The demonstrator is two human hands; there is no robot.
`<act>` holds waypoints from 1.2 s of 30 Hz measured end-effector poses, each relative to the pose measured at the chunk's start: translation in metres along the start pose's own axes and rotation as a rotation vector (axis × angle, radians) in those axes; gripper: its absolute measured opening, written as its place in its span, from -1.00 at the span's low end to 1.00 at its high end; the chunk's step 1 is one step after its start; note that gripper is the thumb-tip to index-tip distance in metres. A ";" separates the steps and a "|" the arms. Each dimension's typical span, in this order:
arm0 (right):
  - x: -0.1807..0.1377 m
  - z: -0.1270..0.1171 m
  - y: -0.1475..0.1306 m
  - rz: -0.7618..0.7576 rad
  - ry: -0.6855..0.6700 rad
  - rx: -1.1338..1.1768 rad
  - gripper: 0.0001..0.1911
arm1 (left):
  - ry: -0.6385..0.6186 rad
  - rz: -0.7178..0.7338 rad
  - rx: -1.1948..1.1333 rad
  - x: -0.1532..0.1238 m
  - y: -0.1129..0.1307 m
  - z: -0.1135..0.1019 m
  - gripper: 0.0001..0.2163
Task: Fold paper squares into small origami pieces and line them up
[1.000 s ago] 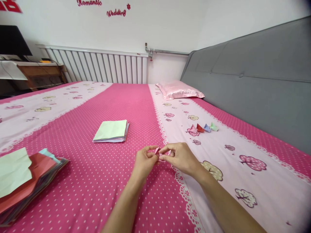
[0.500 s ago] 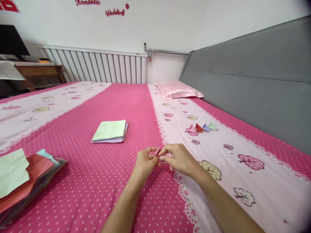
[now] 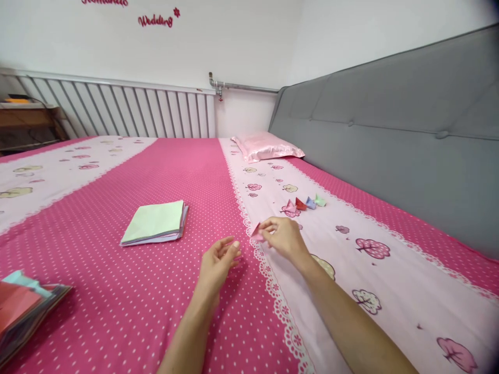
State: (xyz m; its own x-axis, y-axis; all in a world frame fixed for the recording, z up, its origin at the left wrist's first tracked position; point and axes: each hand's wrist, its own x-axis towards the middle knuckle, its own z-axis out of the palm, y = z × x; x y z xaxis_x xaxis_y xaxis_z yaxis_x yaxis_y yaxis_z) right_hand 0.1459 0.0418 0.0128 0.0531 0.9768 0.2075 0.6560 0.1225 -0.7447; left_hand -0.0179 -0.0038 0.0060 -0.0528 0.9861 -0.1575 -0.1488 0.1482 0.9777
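Writing: red script "Wedding" (image 3: pixel 155 21) on the wall, red flower (image 3: pixel 176 12) at its upper right; the script word above (image 3: pixel 104 2) is cut by the frame's top edge.

Right hand (image 3: pixel 284 238): palm down, thumb and fingertips pinching a pink folded paper piece (image 3: pixel 256 232). Piece is over the white lace seam of the bedspread (image 3: pixel 175 291); can't tell if it touches cloth.

Left hand (image 3: pixel 216 262): beside it, thumb and fingers apart, fingers half curled, clear of the piece. Both forearms angle in from the near side.

Toward the bed's headboard edge, a row of folded papers: pink (image 3: pixel 289 206), red (image 3: pixel 300 204), blue (image 3: pixel 311 203), green (image 3: pixel 320 200). Square paper stack (image 3: pixel 154 222), pale green on top, further toward the radiator edge. Mixed paper pile (image 3: pixel 23 306) near left, cut by frame.
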 end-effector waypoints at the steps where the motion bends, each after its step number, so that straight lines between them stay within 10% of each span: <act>1: 0.010 -0.005 0.007 0.045 0.056 -0.039 -0.85 | 0.006 -0.004 0.025 0.000 0.001 -0.001 -0.59; 11: 0.108 -0.016 0.061 0.286 0.236 -0.347 -0.81 | 0.021 0.020 0.199 0.012 -0.009 -0.013 -0.63; 23: 0.113 -0.030 0.077 0.292 0.308 -0.331 -0.72 | 0.020 0.057 0.252 0.013 -0.014 -0.016 -0.64; 28: 0.054 -0.062 0.085 0.231 0.342 -0.301 -0.67 | 0.036 0.124 0.314 0.018 -0.020 -0.020 -0.64; 36: -0.143 -0.084 0.127 0.061 0.204 -0.618 -0.53 | 0.269 0.476 0.738 0.007 -0.030 -0.022 -0.73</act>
State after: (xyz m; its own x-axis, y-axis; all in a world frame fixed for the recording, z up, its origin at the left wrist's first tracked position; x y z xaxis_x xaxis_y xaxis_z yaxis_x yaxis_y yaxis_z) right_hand 0.2847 -0.0967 -0.0577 0.2057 0.9185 0.3378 0.9561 -0.1150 -0.2695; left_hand -0.0356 -0.0031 -0.0276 -0.1885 0.9185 0.3477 0.6111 -0.1675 0.7736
